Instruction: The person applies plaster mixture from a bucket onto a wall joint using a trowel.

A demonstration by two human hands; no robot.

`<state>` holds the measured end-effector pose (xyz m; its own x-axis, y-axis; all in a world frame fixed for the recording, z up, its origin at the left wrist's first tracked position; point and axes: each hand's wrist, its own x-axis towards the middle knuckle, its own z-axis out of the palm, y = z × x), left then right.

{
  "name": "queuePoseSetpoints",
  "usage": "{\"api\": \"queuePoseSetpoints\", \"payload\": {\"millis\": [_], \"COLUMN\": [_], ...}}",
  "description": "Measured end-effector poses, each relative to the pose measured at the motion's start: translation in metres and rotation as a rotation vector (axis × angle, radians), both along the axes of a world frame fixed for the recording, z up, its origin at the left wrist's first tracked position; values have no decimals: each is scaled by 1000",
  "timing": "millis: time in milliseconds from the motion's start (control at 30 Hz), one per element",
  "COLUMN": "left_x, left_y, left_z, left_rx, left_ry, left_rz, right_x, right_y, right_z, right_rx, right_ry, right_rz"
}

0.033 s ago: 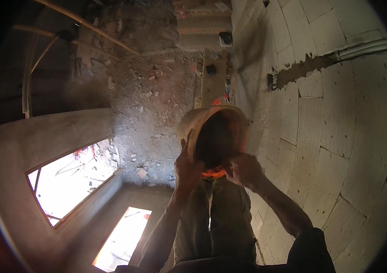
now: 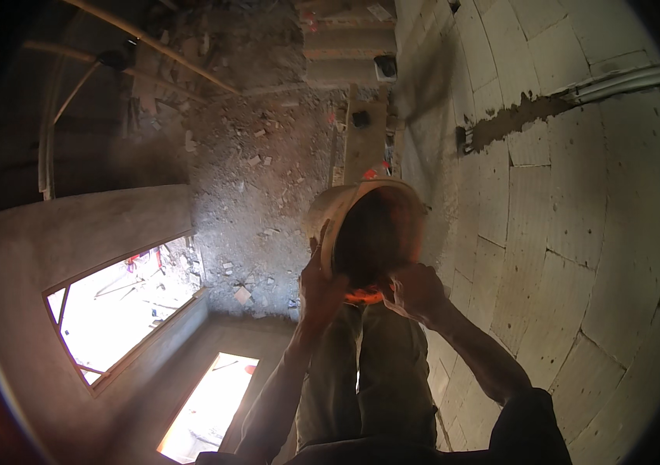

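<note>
A tan bucket (image 2: 320, 208) is tilted in front of my legs with its mouth toward me. Its inside is dark, and the contents cannot be made out. My left hand (image 2: 321, 293) grips the bucket's left rim, fingers on the outer wall. At the lower right of the mouth my right hand (image 2: 418, 291) is closed, with a thin pale strip (image 2: 397, 301) showing at its fingers. Whether that strip is part of the bucket or a separate piece I cannot tell. An orange glow or surface (image 2: 364, 295) shows below the mouth, between my hands.
A pale block wall (image 2: 532, 225) rises close on my right, with a rough mortar patch and pipes. Below, rubble covers the floor (image 2: 256, 186). A plank (image 2: 364, 143) bears a small dark object. Bright window openings (image 2: 128, 310) and wooden poles (image 2: 144, 39) lie to the left.
My right hand has shifted slightly at the bucket's lower rim, and the pale strip at its fingers shows more plainly. My left hand stays on the bucket.
</note>
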<state>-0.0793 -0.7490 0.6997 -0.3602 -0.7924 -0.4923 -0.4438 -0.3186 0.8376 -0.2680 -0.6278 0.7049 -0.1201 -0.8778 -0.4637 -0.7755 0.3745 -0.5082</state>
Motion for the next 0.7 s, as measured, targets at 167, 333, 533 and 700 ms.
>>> {"api": "queuePoseSetpoints", "payload": {"millis": [167,333,533,700], "left_x": [5,15,12,-1], "left_y": [9,12,-18,-48], "left_z": [13,5,-41,-73], "left_rx": [-241,-144,221,216], "left_ry": [-106,-51,42,222], "left_rz": [-79,-34,248,314], "right_x": [12,12,-32,-95], "right_y": [11,27,40,-2], "right_z": [-7,-11,32,68], "right_rx": [-174,-411,-228,-324], "right_ry": [-133,-164,-260,-163], "right_rz": [-58,36,-458,-403]}}
